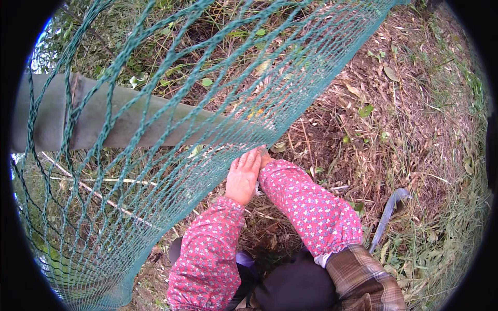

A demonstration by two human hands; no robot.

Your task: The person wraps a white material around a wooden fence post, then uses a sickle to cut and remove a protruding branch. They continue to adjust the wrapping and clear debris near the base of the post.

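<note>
A green net of knotted cord stretches diagonally from lower left to upper right, its gathered lower edge close to my hands. My left hand is at that edge with its back up, the fingers pressed together and closed on the netting, as far as I can see. Tucked beside it, my right hand is mostly covered by the left one, and its fingertips are hidden. Behind the mesh lies a thick grey-green bamboo pole, whose narrow far end comes down next to my hands. Both forearms wear pink flowered sleeve covers.
On the ground to the right rests a grey-blue curved tool, perhaps a sickle. Dry leaves and cut stalks cover the soil. Thin sticks lie behind the net at left. My dark-clothed knee is beneath my arms.
</note>
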